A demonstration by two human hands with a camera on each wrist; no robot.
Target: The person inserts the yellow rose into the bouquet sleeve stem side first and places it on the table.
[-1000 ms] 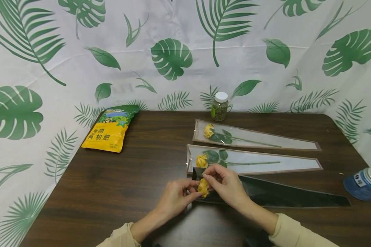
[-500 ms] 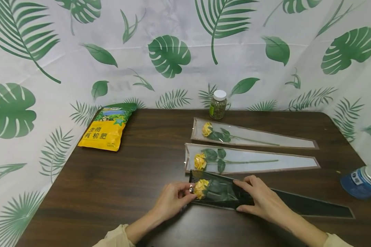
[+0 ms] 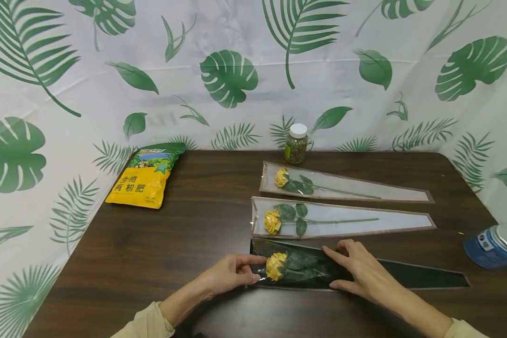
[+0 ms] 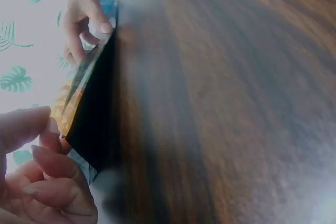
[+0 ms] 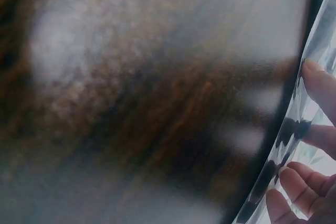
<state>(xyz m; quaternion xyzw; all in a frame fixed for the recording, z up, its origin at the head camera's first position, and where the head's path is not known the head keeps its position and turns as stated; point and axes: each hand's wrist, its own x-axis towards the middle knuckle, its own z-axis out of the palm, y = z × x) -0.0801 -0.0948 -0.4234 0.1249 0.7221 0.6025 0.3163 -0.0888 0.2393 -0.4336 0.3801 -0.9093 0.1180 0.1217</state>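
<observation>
A yellow rose [image 3: 276,266] lies inside a flower sleeve [image 3: 422,274] with a black back and a clear front, its leaves showing dimly through the film. My left hand [image 3: 230,274] pinches the wide end of this sleeve, index fingertip right beside the bloom. Farther along, my right hand [image 3: 363,270] holds the sleeve across its width, thumb on the near edge and index finger toward the far edge. In the left wrist view the sleeve's black back [image 4: 97,103] is tilted up. Fingertips [image 5: 313,66] rest against the shiny film in the right wrist view.
Behind lie two white-backed sleeves, the nearer [image 3: 405,220] and the farther [image 3: 397,193], each with a yellow rose. A lidded jar [image 3: 296,144] stands at the back, a yellow fertilizer bag [image 3: 141,180] at left. A blue can [image 3: 492,249] is at right on the dark table [image 3: 152,249].
The right hand has left the rose bloom and moved right onto the sleeve. The bloom now lies flatter inside the sleeve, and the left hand has shifted slightly left and down to its end.
</observation>
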